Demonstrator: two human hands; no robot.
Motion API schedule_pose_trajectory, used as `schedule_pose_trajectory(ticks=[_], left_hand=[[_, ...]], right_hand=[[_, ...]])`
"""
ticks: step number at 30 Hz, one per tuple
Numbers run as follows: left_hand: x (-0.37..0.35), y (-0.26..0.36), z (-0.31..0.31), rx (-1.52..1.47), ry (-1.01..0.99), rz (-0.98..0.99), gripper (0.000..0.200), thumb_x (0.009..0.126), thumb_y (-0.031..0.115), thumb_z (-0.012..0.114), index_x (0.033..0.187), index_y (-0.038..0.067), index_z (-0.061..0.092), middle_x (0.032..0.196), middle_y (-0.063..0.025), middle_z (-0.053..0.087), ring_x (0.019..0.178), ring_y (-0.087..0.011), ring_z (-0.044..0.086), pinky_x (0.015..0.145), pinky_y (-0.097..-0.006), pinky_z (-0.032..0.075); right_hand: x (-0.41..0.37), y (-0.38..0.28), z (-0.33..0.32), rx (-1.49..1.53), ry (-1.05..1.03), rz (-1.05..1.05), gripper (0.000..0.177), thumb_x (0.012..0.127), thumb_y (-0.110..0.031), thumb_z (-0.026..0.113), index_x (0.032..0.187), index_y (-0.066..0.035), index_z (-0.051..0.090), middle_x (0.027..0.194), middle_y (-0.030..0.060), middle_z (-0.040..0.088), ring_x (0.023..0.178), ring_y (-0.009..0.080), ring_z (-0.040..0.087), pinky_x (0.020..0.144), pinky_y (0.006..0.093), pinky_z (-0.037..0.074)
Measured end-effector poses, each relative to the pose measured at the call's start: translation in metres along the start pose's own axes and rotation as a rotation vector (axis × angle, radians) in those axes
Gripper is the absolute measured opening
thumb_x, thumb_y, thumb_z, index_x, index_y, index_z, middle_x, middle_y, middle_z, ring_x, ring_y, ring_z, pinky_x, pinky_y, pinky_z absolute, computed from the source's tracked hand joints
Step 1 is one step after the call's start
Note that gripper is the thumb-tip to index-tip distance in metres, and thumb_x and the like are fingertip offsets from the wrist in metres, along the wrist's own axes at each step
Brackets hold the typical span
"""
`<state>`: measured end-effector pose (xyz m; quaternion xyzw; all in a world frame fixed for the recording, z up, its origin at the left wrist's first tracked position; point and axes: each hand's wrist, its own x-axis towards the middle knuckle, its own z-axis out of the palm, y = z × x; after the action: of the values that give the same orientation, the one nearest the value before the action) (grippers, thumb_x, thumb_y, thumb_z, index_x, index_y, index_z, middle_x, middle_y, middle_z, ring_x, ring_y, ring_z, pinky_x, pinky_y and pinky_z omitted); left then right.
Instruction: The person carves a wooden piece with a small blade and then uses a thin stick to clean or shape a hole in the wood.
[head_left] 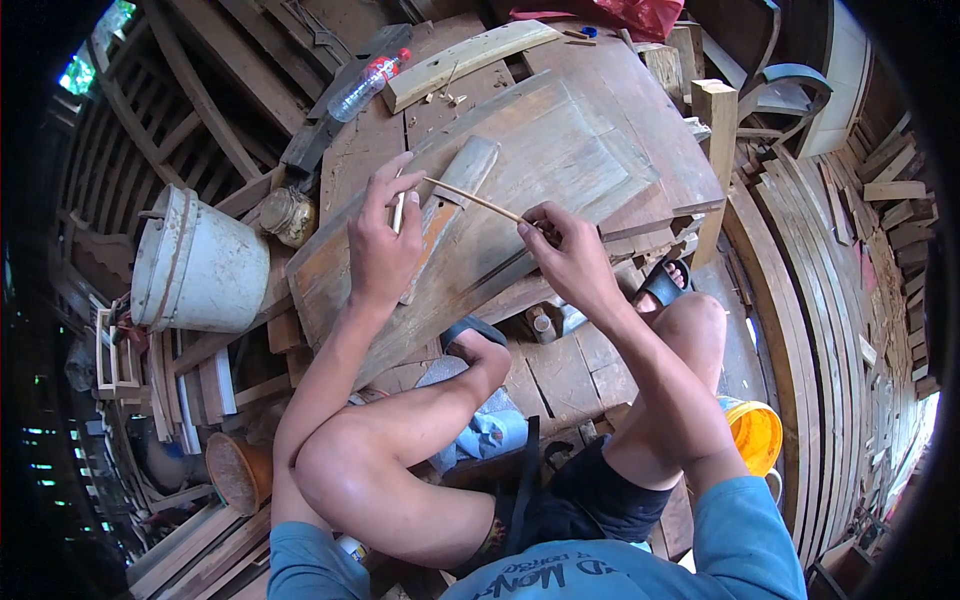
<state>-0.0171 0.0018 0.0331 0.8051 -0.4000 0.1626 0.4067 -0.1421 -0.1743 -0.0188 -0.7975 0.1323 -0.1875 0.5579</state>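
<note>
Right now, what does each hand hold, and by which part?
The right hand pinches a thin wooden stick by one end. The left hand rests on a narrow wooden block, a small pale object between its fingers.

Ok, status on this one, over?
Left hand flat on wood strip. Right hand pinching thin stick over panel. Bottle, bucket well aside.
</note>
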Motion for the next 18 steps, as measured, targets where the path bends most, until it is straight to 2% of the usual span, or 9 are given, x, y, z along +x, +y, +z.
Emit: schedule_pose_trajectory(ticks=[17,18], left_hand=[[-0.0008,-0.0018,0.001,-0.025,-0.02,-0.024,0.037,0.089,-0.001,0.054,0.126,0.003,0.054,0.105,-0.0163,0.069,0.099,-0.0328,0.068,0.083,-0.0406,0.053],[-0.0012,-0.0034,0.0016,-0.017,-0.015,-0.024,0.037,0.09,-0.001,0.054,0.127,0.003,0.053,0.105,-0.0149,0.07,0.097,-0.0262,0.067,0.084,-0.0363,0.052]], right_hand=[[-0.0002,-0.0001,-0.0013,-0.006,0.028,0.007,0.022,0.087,-0.016,0.063,0.096,0.004,0.064,0.081,0.0208,0.066,0.072,0.0317,0.064,0.068,0.0393,0.049],[-0.0003,0.0001,-0.0012,-0.006,0.028,0.007,0.022,0.087,-0.016,0.063,0.096,0.004,0.064,0.081,0.0208,0.066,0.072,0.0317,0.064,0.068,0.0393,0.049]])
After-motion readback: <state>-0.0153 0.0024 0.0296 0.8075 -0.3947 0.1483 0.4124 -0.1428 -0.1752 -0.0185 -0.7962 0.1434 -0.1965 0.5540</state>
